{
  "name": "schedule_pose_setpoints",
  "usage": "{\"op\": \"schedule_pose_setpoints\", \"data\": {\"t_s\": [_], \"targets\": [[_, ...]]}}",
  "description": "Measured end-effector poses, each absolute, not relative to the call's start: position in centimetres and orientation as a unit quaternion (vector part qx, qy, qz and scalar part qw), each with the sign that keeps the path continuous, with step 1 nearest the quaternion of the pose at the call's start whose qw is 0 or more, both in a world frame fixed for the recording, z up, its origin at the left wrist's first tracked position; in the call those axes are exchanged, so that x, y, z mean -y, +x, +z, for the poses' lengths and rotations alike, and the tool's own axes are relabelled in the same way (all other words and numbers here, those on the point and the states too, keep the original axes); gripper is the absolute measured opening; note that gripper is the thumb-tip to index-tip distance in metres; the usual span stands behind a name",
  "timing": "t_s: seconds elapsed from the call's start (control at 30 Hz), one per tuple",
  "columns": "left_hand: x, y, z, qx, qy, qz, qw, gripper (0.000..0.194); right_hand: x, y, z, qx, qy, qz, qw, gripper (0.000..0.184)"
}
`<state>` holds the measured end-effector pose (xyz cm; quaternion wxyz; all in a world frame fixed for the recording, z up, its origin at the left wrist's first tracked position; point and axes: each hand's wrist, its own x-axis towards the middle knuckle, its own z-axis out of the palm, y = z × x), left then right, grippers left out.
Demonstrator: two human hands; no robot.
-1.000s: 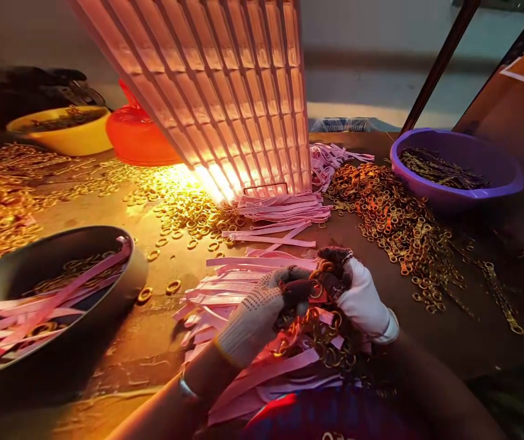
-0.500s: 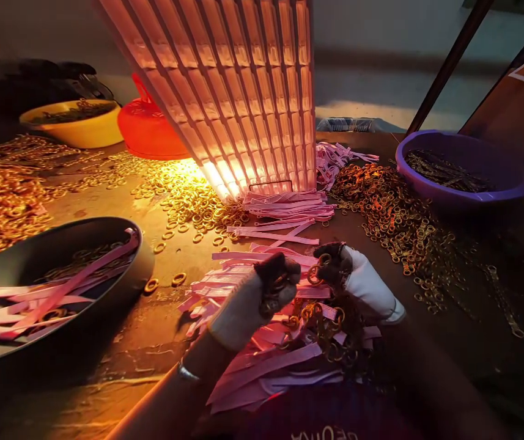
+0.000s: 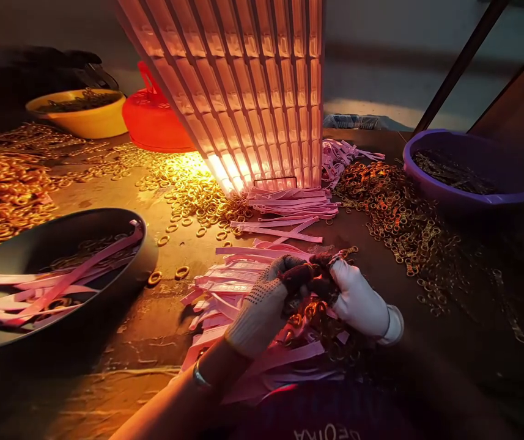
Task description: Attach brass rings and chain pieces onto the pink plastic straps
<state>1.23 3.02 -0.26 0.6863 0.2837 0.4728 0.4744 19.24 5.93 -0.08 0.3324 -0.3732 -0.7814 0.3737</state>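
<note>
Item: small brass ring (image 3: 317, 272) on pink strap (image 3: 243, 269), pinched between your left hand (image 3: 262, 308) and right hand (image 3: 357, 296), fingers closed, above the table (image 3: 161, 342). Light, rigid, likely slick; strap limp. Grip the ring's rim.

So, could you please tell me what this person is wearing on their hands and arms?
The left hand and right hand wear white knitted work gloves with dark fingertips. A thin metal bangle circles the left wrist. The forearms are bare, with no sleeves showing.
</note>
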Motion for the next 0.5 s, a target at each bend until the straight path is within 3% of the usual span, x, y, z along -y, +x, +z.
{"op": "schedule_pose_setpoints", "data": {"t_s": [0.1,0.27,0.43,0.5], "targets": [[-2.5,1.9,-0.4,-0.478,0.287,0.478,0.679,0.021,-5.5,18.8,-0.4,0.808,-0.426,0.294,0.280,0.035],[-2.5,1.7,0.1,-0.524,0.402,0.460,0.593,0.016,-5.3,18.7,0.7,0.862,-0.486,0.119,0.083,0.023],[-3.6,1.8,1.8,-0.497,0.350,0.468,0.642,0.006,-4.8,17.6,1.5,0.855,-0.493,0.113,0.113,0.008],[-4.6,1.8,2.1,-0.490,0.322,0.495,0.642,0.014,-5.1,17.3,0.9,0.828,-0.512,0.166,0.154,0.004]]}}
